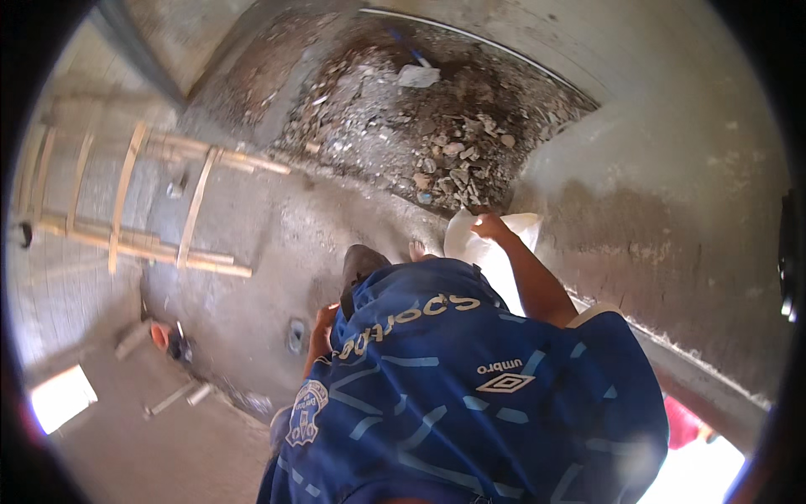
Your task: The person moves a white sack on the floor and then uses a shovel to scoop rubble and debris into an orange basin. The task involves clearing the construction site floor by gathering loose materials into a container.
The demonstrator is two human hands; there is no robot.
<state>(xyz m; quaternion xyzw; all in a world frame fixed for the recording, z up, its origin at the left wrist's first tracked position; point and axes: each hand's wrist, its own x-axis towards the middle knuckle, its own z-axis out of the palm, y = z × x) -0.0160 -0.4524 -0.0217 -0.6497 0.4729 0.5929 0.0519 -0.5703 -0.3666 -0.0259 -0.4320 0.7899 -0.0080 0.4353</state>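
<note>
My right hand (489, 225) is closed on the upper edge of a white sack (463, 242), which hangs beside my right leg at the border of a rubble heap (466, 160). Part of the sack is lost in glare and behind my forearm. At my left hip, my left hand (326, 317) rests against my blue shirt (420, 361), next to a dark strap. Its fingers are mostly hidden, so I cannot see whether it holds anything. A bare foot (417, 249) shows below the shirt.
A wooden ladder-like frame (126, 197) lies to the left. Beyond the stones, a blue-handled tool (420, 76) lies on the heap. A stained plaster wall (655, 210) rises on the right. An orange object (159, 336) sits near the left wall.
</note>
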